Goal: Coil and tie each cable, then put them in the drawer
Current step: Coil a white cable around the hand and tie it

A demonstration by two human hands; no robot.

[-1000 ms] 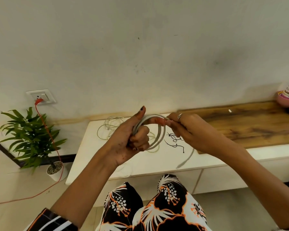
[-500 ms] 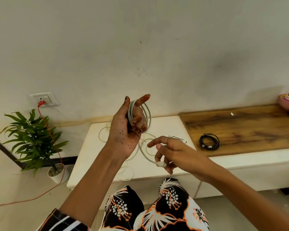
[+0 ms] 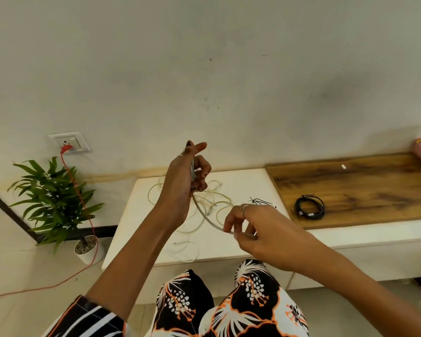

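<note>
Grey cable: coil is gripped edge-on in the curled fingers of the left hand, raised above the white bench. Free end is now drawn down and pinched by the right hand, which a second ago met the coil. Judgement: another loop is pending; tie not yet made. Black coiled cable lies on the wooden board.

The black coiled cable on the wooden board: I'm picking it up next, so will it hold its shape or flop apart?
The black coiled cable lies in a compact, neat ring on the wooden board, so it will probably lift as one bundle. It looks thin, so likely light and limp. I cannot see a tie, so loops may sag.
</note>
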